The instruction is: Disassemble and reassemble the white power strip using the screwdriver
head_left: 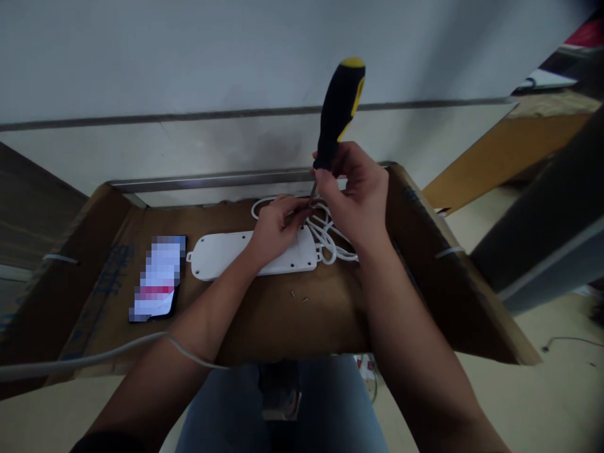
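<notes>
A white power strip (221,251) lies face down on a cardboard sheet (283,321), its white cable (330,242) coiled at its right end. My right hand (356,189) is closed round the lower part of a black and yellow screwdriver (340,110), which stands nearly upright with its tip pointing down at the strip's right end. My left hand (276,226) rests on that end of the strip, fingers pinched near the screwdriver's tip. Two small screws (299,296) lie loose on the cardboard just in front of the strip.
A phone (158,277) with its screen lit lies left of the strip. A white cable (117,352) runs across the near left edge of the cardboard. A grey wall stands behind, a wooden board (500,151) at the right, and my knees (283,402) show below.
</notes>
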{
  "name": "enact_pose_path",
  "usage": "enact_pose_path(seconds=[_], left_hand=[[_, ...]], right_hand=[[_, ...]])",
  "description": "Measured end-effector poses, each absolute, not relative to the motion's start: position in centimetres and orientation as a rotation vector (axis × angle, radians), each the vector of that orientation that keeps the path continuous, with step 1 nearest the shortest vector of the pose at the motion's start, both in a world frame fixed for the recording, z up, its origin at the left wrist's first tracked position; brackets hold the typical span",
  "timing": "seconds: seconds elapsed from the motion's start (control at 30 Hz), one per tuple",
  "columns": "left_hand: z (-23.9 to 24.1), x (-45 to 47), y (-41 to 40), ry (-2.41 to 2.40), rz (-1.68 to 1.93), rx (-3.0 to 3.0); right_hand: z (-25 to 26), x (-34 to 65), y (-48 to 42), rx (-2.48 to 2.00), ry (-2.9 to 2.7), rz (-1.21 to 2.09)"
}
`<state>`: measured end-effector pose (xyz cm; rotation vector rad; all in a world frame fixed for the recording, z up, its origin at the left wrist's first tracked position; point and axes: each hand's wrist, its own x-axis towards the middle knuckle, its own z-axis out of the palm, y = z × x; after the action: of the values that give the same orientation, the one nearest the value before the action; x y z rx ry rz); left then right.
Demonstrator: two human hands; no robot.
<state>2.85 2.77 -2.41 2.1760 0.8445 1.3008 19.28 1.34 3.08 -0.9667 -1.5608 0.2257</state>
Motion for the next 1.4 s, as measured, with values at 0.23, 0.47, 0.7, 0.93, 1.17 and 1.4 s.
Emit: enact_pose_path(seconds=[0.23,0.47,0.7,0.93,1.17,1.4], left_hand=[[-2.1,2.9,2.4,0.919,1.301,2.056],[-2.1,3.1,2.6,1.028,1.289,1.859],[-2.5,3.3,2.8,0.843,1.228,1.877],[-2.5,3.3,2.6,0.823,1.216,1.779],[-2.5,3.3,2.9,0.917,1.28,1.704],[-2.5,3.4,2.9,0.848,1.261,1.726]], right_hand=[[2.2,18.0,2.0,-0.923,-1.326,0.181],[2.5,18.1,1.3,-0.983,-1.393,0.066],[2.4,18.5,1.4,-0.932,-1.488,0.175],[1.6,18.0,2.5,-0.835,-1.369,0.088],[2.2,17.3,1.1,-0.86,-1.447,0.224],[2.4,17.3,0.8,-0.971,-1.42,0.039]])
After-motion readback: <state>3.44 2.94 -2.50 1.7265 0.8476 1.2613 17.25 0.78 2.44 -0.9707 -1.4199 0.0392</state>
